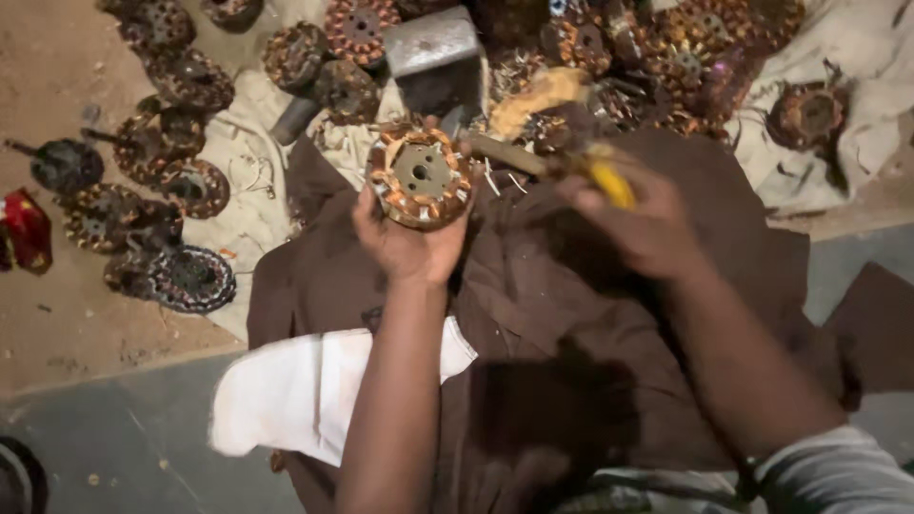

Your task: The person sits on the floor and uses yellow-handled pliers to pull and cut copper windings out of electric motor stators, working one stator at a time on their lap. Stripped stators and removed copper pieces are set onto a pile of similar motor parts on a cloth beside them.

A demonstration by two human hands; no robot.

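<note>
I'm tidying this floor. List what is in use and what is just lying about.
In use:
- left hand holding a round motor stator
- right hand gripping a yellow-handled tool

Lying about:
- other stators
- metal block
- red object
- white cloth

Yellow-handled tool (604, 177) blurred; tip indistinct

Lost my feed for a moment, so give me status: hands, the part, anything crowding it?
Left hand grips round copper-wound stator. Right hand grips yellow-handled tool, tip at stator's edge. Metal block and piled stators close behind.
</note>
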